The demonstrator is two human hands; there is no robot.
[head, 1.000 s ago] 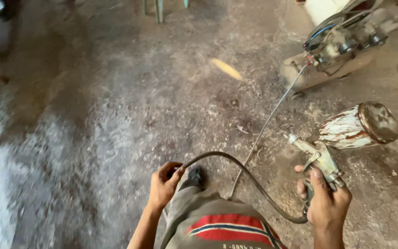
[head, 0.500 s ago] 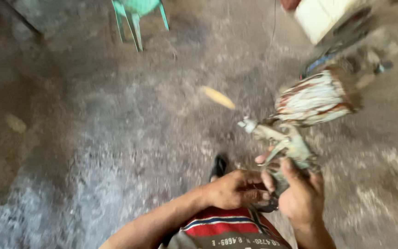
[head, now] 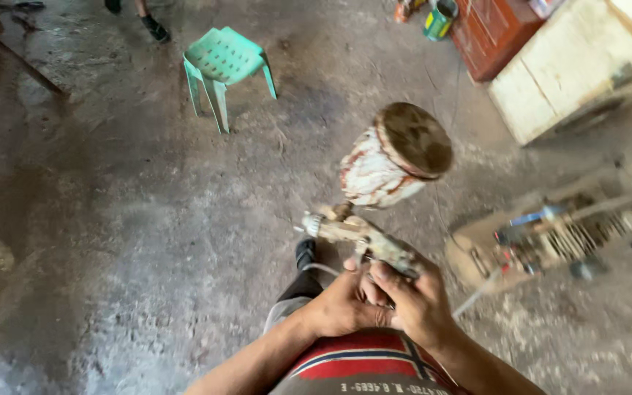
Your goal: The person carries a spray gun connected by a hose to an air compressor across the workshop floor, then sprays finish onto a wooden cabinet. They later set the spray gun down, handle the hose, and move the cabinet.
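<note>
A paint-stained spray gun (head: 363, 234) with a round cup (head: 396, 157) on top is held in front of me, nozzle pointing left. My right hand (head: 415, 303) grips its handle from the right. My left hand (head: 341, 307) is pressed against the base of the handle, fingers curled around the bottom end where the thin hose (head: 320, 268) joins. Both hands touch each other just above my red, white and blue striped shirt (head: 363, 366).
A green plastic stool (head: 222, 64) stands on the stained concrete floor ahead. A small wheeled compressor-like machine (head: 550, 238) sits at the right. A pale wooden cabinet (head: 572, 69), a red-brown cabinet (head: 491, 29) and a can (head: 440, 18) are at the top right. Another person's feet (head: 153, 28) show at the top.
My left hand has come off my knee and joined the right at the gun's handle. The gun has been lifted toward the middle, and my view has swung up to the stool.
</note>
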